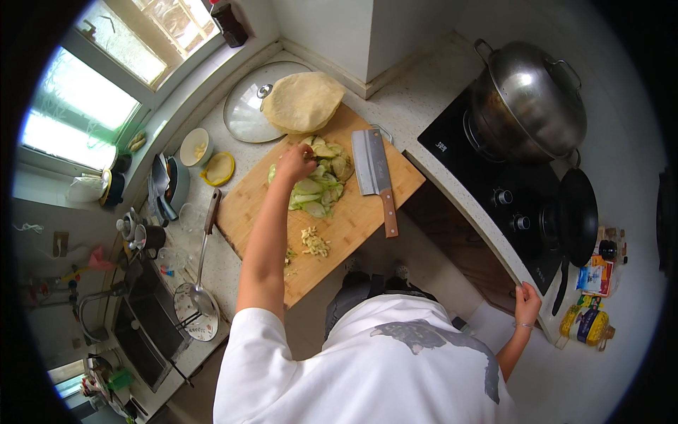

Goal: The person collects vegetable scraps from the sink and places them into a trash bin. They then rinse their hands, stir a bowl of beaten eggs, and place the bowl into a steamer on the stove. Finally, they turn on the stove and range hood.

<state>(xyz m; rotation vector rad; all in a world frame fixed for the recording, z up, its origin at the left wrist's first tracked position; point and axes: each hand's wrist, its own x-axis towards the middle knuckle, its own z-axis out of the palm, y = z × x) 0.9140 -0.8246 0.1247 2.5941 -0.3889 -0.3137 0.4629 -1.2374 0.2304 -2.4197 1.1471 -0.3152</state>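
Note:
My left hand [296, 162] reaches over a wooden cutting board [259, 212], its bent fingers in a pile of sliced green vegetable [315, 197]; the fingertips are partly hidden, so I cannot tell whether they grip a slice. A cleaver with a wooden handle [372, 161] lies on the board to the right of the pile, its handle over the near edge. Closer to me sits a small heap of chopped pale pieces, perhaps garlic [315, 243]. My right hand [527, 301] is at the counter edge by the stove, fingers loosely bent, with nothing seen in it.
Round flatbreads [304, 103] overlap the board's far edge and a glass lid [246, 114]. Left are a white bowl [196, 147], a ladle [202, 299] on a plate and a sink [151, 312]. Right, a large steel pot [529, 103] and a black frying pan [579, 217] sit on the stove.

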